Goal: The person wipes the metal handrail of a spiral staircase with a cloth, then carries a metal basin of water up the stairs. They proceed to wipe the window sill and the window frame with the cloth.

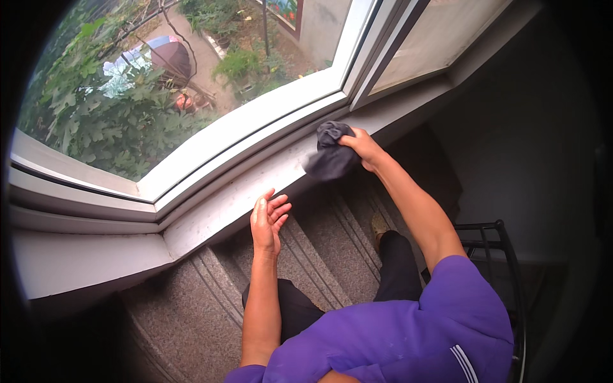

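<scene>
A crumpled dark grey cloth (332,152) is gripped in my right hand (365,147) over the right part of the white window sill (239,191). Its lower part hangs loose and is blurred, near the sill's front edge. I cannot tell whether the cloth touches the sill. My left hand (269,221) holds nothing; its fingers are apart and slightly curled, palm turned to the right, close to the sill's front edge. Small dark specks mark the sill. Behind it stands the white window frame (258,119) with a glass pane.
Speckled stone stairs (306,258) run beneath me, and one shoe (380,225) rests on a step. A black metal handrail (500,239) curves along the right. A second window sash (412,52) is at the upper right. Through the glass are leafy plants (100,129) and a path.
</scene>
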### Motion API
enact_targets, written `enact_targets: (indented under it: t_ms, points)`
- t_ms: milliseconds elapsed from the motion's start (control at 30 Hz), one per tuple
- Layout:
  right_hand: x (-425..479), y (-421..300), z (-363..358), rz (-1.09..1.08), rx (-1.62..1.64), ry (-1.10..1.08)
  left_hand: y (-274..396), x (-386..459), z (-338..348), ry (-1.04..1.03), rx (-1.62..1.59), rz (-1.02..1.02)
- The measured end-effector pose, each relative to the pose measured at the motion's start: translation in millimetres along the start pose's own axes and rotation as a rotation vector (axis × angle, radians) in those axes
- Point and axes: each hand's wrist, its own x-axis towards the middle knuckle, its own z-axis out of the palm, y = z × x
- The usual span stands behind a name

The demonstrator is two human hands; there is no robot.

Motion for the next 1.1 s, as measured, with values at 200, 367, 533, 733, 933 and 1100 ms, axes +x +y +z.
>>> enact_targets:
  t_ms: [200,367,533,733,933,1100]
  points:
    - [11.4,-32.8,-20.8,-0.573,-0.652,0.324,-0.9,-2.9,1.2,-0.013,0.004,-0.029]
    - [44.9,-18.8,-8.5,-0.430,-1.016,0.500,-0.5,-1.7,0.3,-0.025,-0.020,-0.055]
    - [49.0,-12.5,5.5,-0.471,-0.869,0.449,8.5,-7.7,-1.6,0.028,-0.099,0.023]
    - [27.0,-5.8,107.0,-0.598,-0.890,0.033,11.2,-16.8,-7.5,0.119,-0.080,0.024]
    - [-49.2,4.3,273.8,-0.752,-0.814,-0.609,-7.5,-46.5,6.4,-0.460,1.166,0.099]
    - [-84.5,38.4,374.9,-0.893,-0.980,-0.584,-77.5,-45.1,-32.6,-0.482,0.540,0.045]
